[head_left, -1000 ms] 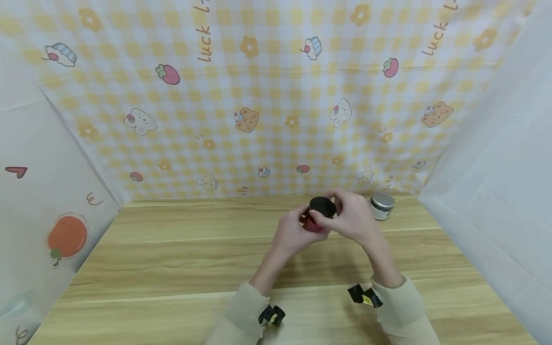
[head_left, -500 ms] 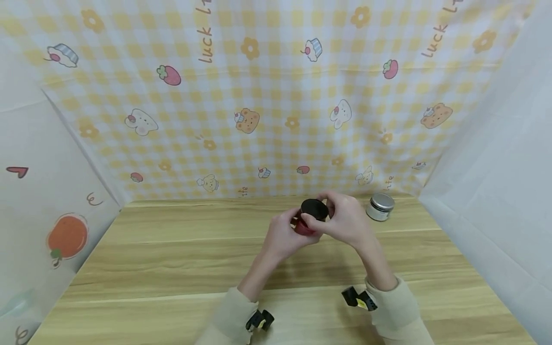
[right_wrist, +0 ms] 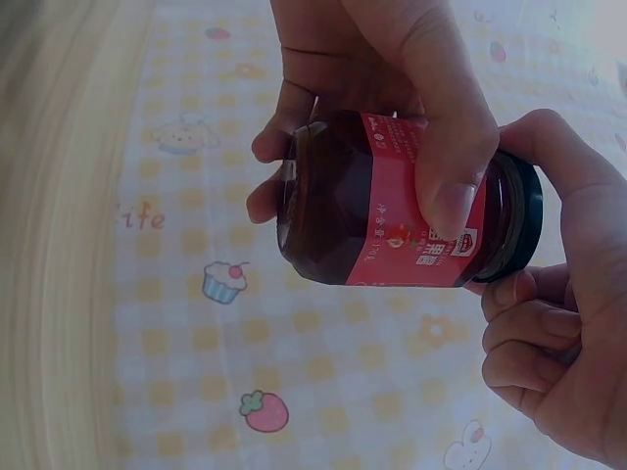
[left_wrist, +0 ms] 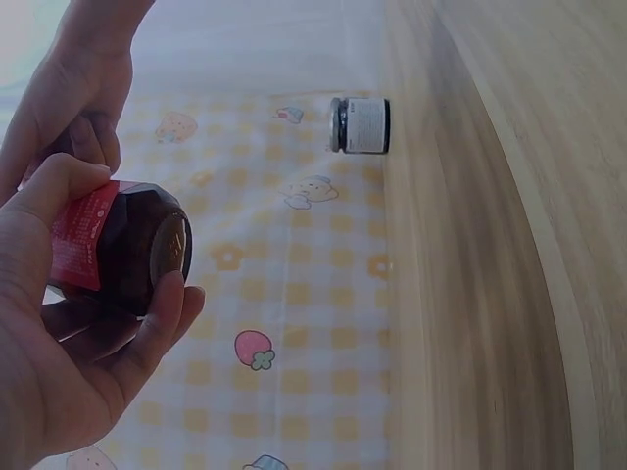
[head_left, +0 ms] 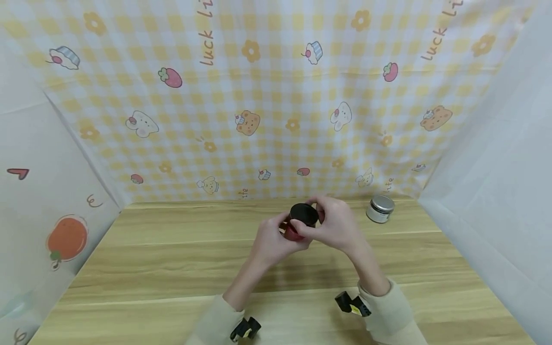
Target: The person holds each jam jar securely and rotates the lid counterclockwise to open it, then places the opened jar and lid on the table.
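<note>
Far left: pale side sheet [head_left: 30, 201] printed with a small red heart and a large orange-red fruit. Behind, spanning most of the width: yellow-and-white checked cloth [head_left: 276, 91] with strawberries, cupcakes, flowers and cartoon animals. Below: wood-grain tabletop [head_left: 151, 258], in pale and darker bands.

Left of centre, at the near edge: cream left sleeve [head_left: 213, 323], with black left wrist camera [head_left: 246, 329] beside the cuff. Farther in: left hand [head_left: 273, 242], clamped round the body of a faceted glass jar [right_wrist: 377, 211]; thumb laid across the red label [right_wrist: 392, 240], remaining fingers curled behind the glass and round toward the base (left wrist view). Contents of jar dark, nearly black.

Near centre: same jar, held above the tabletop between both hands, roughly upright, base downward. On top: black lid [head_left: 304, 213], seated over the mouth, with a strip of glass neck visible between lid and label (right wrist view).

Right of centre: right hand [head_left: 340, 227], clamped on the lid; thumb on the near side of the rim, fingers bent round the right and far side. Below: cream right sleeve [head_left: 390, 311], with black right wrist camera [head_left: 352, 304] at the cuff.

Farther right: silver-lidded squat jar [head_left: 380, 211], pale-labelled, standing upright on the tabletop near the checked cloth, apart from the right hand. Far right: white side sheet [head_left: 491, 158].
</note>
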`<state>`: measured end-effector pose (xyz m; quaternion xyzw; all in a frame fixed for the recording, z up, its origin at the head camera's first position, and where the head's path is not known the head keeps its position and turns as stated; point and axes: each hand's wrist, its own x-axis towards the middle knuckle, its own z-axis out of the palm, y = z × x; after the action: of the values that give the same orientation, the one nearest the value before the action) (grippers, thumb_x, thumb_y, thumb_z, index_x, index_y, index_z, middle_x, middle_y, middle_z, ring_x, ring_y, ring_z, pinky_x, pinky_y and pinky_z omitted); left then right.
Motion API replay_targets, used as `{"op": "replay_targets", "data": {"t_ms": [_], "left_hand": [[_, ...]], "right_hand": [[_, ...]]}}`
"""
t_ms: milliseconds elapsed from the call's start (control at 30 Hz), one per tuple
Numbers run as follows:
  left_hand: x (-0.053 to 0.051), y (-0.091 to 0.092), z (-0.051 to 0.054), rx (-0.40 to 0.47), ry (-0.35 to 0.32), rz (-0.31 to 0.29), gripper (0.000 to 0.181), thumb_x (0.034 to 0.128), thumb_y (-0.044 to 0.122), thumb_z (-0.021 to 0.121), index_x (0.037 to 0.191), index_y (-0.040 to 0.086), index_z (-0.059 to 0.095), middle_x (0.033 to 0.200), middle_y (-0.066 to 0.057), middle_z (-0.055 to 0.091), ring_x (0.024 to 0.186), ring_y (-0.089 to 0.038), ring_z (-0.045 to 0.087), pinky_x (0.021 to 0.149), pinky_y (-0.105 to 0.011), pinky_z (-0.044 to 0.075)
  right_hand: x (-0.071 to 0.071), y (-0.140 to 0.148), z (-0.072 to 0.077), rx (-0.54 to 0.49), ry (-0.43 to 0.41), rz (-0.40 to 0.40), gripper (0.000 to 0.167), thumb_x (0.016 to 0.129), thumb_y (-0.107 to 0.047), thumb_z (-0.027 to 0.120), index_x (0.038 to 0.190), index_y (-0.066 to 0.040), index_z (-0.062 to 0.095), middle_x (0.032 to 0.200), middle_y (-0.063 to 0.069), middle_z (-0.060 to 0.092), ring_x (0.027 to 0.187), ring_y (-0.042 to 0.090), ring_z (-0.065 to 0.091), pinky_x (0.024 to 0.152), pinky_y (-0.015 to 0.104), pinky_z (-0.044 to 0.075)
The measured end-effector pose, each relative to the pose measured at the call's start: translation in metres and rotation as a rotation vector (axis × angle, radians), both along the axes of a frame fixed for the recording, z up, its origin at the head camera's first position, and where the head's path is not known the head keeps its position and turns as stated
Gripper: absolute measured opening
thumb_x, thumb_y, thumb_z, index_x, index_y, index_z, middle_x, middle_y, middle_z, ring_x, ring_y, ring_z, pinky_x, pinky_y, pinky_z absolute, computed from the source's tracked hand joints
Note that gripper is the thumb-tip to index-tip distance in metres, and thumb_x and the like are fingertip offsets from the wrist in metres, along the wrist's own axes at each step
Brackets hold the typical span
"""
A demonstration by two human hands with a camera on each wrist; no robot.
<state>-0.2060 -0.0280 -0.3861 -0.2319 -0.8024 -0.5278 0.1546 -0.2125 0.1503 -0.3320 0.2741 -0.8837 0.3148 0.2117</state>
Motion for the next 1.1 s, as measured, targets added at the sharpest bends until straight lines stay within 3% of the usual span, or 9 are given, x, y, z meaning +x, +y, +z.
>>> {"op": "replay_targets", "data": {"t_ms": [467, 767, 1100], "left_hand": [[0.006, -0.022, 0.001, 0.003, -0.030, 0.029, 0.028, 0.0718, 0.015, 0.087, 0.097, 0.014, 0.073, 0.082, 0.005, 0.070, 0.076, -0.011, 0.064, 0.060, -0.027, 0.054], [0.009, -0.035, 0.002, 0.003, -0.006, 0.051, 0.029, 0.0700, 0.014, 0.087, 0.096, 0.013, 0.073, 0.080, 0.004, 0.070, 0.076, -0.012, 0.065, 0.060, -0.027, 0.053], [0.013, -0.041, 0.005, -0.022, -0.033, 0.024, 0.026, 0.0706, 0.013, 0.085, 0.095, 0.014, 0.074, 0.081, 0.004, 0.070, 0.074, -0.011, 0.065, 0.059, -0.026, 0.054]], "right_hand": [[-0.001, -0.020, -0.001, 0.006, 0.067, 0.076, 0.040, 0.079, -0.036, 0.082, 0.103, -0.007, 0.071, 0.063, -0.005, 0.046, 0.054, 0.007, 0.039, 0.048, 0.025, 0.035], [-0.002, -0.032, -0.001, 0.003, 0.102, 0.108, 0.041, 0.079, -0.037, 0.081, 0.104, -0.006, 0.071, 0.063, -0.005, 0.046, 0.055, 0.007, 0.039, 0.048, 0.025, 0.035], [0.002, -0.033, -0.007, -0.018, 0.099, 0.150, 0.037, 0.081, -0.034, 0.081, 0.106, -0.009, 0.069, 0.065, -0.005, 0.046, 0.056, 0.005, 0.038, 0.048, 0.024, 0.035]]}}
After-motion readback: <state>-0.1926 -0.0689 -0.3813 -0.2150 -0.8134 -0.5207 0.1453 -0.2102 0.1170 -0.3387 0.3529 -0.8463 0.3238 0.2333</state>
